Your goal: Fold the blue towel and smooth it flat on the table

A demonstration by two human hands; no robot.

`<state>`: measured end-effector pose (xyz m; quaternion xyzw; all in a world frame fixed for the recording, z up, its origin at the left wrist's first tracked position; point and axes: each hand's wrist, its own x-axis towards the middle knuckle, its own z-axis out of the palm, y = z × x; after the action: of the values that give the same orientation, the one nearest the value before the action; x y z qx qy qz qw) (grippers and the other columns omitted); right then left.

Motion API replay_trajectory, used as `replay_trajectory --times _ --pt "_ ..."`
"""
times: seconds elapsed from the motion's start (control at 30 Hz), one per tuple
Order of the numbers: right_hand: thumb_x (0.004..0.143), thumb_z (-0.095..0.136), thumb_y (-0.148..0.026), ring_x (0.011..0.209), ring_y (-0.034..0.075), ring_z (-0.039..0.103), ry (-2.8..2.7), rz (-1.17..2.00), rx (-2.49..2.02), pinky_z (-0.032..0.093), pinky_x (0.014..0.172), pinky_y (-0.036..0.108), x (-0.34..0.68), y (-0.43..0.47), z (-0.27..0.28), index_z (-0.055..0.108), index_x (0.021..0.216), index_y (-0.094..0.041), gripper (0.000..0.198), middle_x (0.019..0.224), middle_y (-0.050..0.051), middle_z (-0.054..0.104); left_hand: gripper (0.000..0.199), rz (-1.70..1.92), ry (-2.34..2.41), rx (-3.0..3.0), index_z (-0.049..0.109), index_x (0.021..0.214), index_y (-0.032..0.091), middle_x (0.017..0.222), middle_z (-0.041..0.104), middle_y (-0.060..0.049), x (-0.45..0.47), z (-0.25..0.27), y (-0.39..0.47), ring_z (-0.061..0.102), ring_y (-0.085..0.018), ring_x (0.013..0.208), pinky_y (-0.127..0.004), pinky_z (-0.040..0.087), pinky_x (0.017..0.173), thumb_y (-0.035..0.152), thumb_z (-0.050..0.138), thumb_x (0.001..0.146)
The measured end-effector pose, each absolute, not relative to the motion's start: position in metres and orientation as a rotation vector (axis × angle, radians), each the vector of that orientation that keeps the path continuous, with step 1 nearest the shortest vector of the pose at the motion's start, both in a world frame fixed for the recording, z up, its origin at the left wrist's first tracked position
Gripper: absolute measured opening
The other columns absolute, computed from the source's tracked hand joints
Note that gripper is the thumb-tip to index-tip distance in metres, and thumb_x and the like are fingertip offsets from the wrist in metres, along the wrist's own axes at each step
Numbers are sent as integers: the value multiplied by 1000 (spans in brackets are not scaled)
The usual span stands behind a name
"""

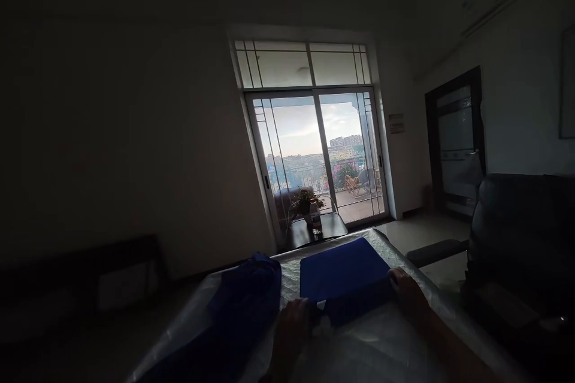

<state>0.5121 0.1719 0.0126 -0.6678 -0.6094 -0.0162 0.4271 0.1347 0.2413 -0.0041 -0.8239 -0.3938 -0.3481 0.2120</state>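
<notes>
A flat blue cloth [344, 269] lies spread on a covered surface [377, 341] with a pale, shiny, quilted-looking cover. Along its near side runs a darker blue strip that looks folded over. At the near left corner, my left hand [293, 318] is closed on the cloth, beside a small white patch. My right hand [405, 287] pinches the near right corner, with thumb and fingers together. Left of my left hand, a crumpled dark blue cloth [251, 293] is heaped and trails toward me. Dim light hides the finer details of both cloths.
Beyond the far edge stands a small dark table [330, 226] with a bottle [315, 218] and a potted plant [306, 198]. Glass sliding doors [321, 155] are behind it. A black chair [521, 233] is close on the right; a dark door [456, 149] is farther back.
</notes>
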Motion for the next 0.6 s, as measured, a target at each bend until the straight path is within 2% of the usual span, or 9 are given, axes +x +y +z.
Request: replay_trajectory --times 0.13,0.37,0.6 --pt "100 36 -25 110 24 68 -1574 -80 -1670 50 96 34 523 175 14 63 110 -25 28 118 9 71 30 -1007 -1103 -2296 67 114 23 109 76 -11 134 -1 246 71 -28 103 -43 56 89 12 46 97" --pt "92 43 -17 97 21 68 -1644 -78 -1762 49 86 31 528 167 5 60 94 -26 20 104 4 71 20 -933 -1203 -2525 66 89 26 94 74 -5 144 5 226 69 -26 95 -40 52 89 11 53 87" --pt "88 46 -15 100 23 68 -1671 -131 -1844 50 84 33 529 167 4 66 95 -24 24 105 7 73 18 -887 -1221 -2544 63 83 26 91 73 -4 145 9 222 68 -25 92 -42 52 89 12 51 85"
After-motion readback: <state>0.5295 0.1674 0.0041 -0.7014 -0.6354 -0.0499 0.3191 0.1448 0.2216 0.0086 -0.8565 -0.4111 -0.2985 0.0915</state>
